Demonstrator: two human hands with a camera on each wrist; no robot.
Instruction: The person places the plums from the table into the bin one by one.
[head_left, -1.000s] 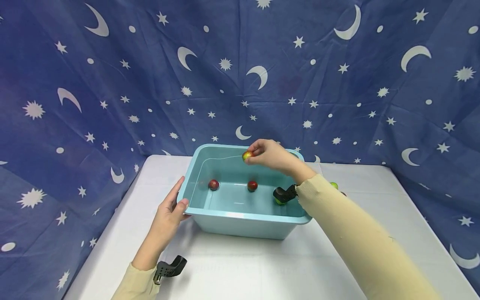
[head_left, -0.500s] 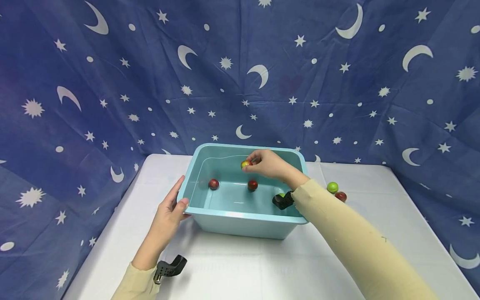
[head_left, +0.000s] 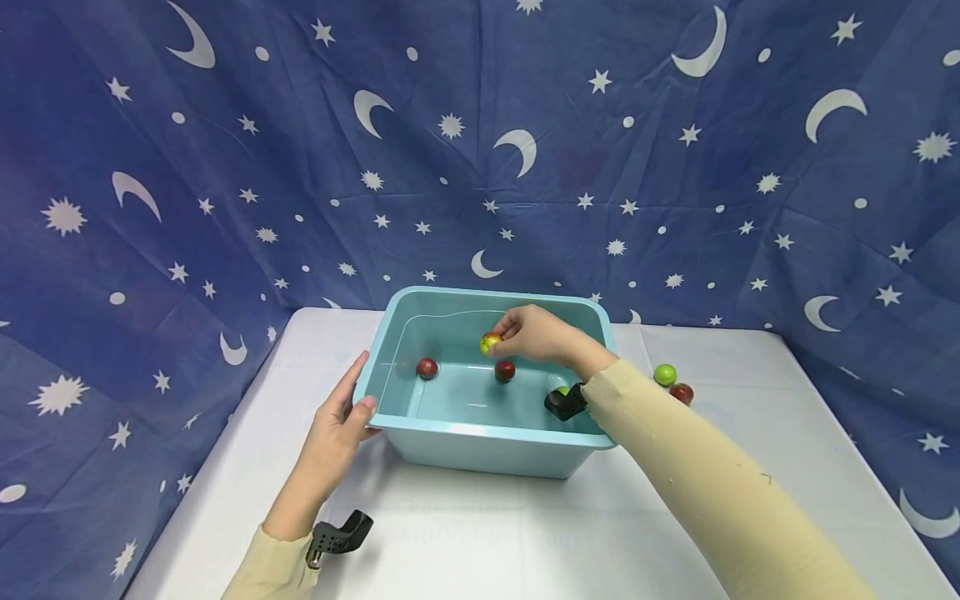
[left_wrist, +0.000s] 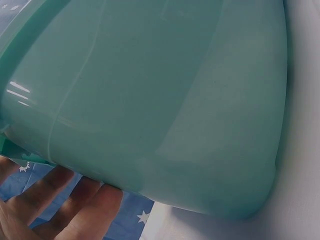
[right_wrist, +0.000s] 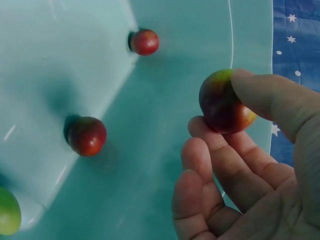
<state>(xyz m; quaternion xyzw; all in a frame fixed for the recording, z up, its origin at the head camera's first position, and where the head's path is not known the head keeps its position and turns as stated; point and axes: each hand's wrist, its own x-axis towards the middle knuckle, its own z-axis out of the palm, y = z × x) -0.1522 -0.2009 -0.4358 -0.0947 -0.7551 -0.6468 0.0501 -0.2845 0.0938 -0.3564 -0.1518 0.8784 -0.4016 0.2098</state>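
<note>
A light blue plastic basin (head_left: 480, 431) stands on the white-covered table. My left hand (head_left: 335, 437) grips its left rim, thumb over the edge and fingers outside; in the left wrist view those fingers (left_wrist: 95, 205) lie along the basin's outer wall. Inside the basin, above its floor, my right hand (head_left: 542, 335) pinches a red and yellow-green plum (right_wrist: 220, 105) between thumb and fingertips. Two red plums (right_wrist: 87, 136) lie apart on the basin floor, one below the held plum and one farther left. A green fruit (right_wrist: 7, 212) sits at the right, partly hidden by the wrist camera in the head view.
Outside the basin, on the table to its right, a green fruit (head_left: 664, 374) and a dark red one (head_left: 682, 392) lie close together. Behind the table hangs a blue cloth (head_left: 450, 208) with white moons and stars.
My right hand has gone down from the back rim into the basin with the plum. Its sleeve has uncovered the two fruits on the right. The left hand stays at the rim.
</note>
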